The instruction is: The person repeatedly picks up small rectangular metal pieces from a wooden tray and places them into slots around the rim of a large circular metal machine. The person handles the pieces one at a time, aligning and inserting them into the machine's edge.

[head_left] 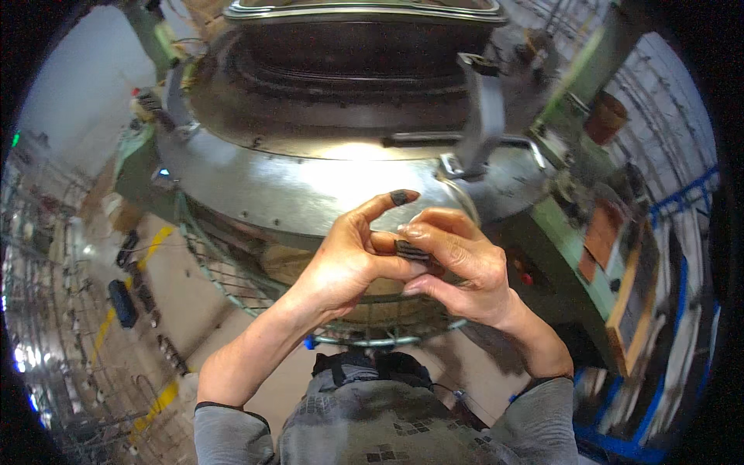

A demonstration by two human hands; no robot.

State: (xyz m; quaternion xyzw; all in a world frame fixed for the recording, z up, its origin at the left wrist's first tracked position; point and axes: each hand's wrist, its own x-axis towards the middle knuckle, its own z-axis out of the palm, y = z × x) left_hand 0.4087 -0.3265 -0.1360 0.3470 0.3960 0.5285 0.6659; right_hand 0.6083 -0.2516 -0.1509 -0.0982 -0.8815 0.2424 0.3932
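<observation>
My left hand and my right hand meet in front of a large round metal machine table. Black tape wraps the tip of my left index finger, which stretches out apart from the others. A second band of black tape circles another left finger. My right thumb and fingers close around that taped finger, touching the band. The left thumb lies just below it, and the remaining left fingers are partly hidden. Nothing else shows in either hand.
A bent metal arm and a dark bar sit on the machine's top. A green wire guard curves below its rim. Wooden board and blue racking stand right. Yellow floor lines and a dark blue object lie left.
</observation>
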